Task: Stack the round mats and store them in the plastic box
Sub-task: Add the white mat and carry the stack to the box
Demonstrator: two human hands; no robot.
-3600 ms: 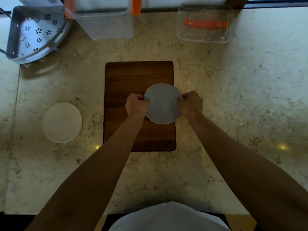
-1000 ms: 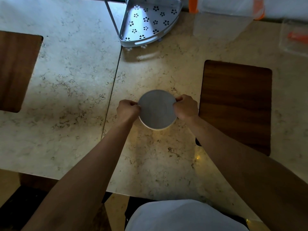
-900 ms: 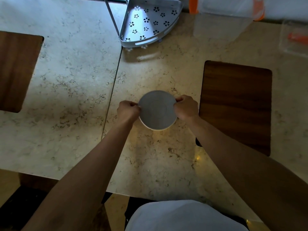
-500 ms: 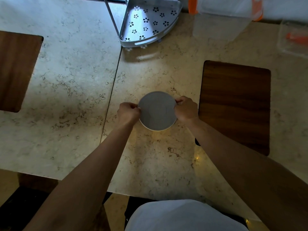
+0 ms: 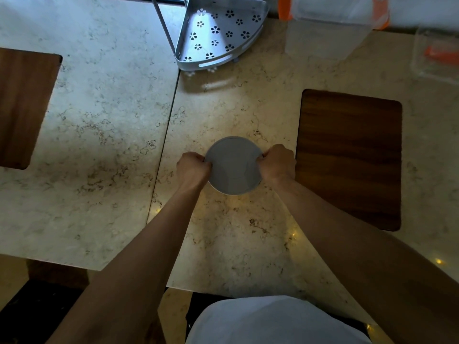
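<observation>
A stack of round grey mats [image 5: 233, 166] is on the marble counter [image 5: 236, 239], with a white edge showing at its lower rim. My left hand [image 5: 192, 167] grips the stack's left edge and my right hand [image 5: 277, 163] grips its right edge, fingers curled. A clear plastic box with orange clips [image 5: 330, 28] stands at the back edge, right of centre. A second clear container with an orange piece inside [image 5: 437, 55] lies at the far right.
A dark wooden board [image 5: 350, 157] lies just right of my right hand. Another wooden board [image 5: 22, 108] is at the far left. A grey metal corner rack with flower cut-outs [image 5: 216, 36] stands at the back. A seam [image 5: 164, 150] splits the counter.
Since 3.6 s ago the mats went from the wooden board onto the other mat left of it. Over the last second the hands and stack barely shifted.
</observation>
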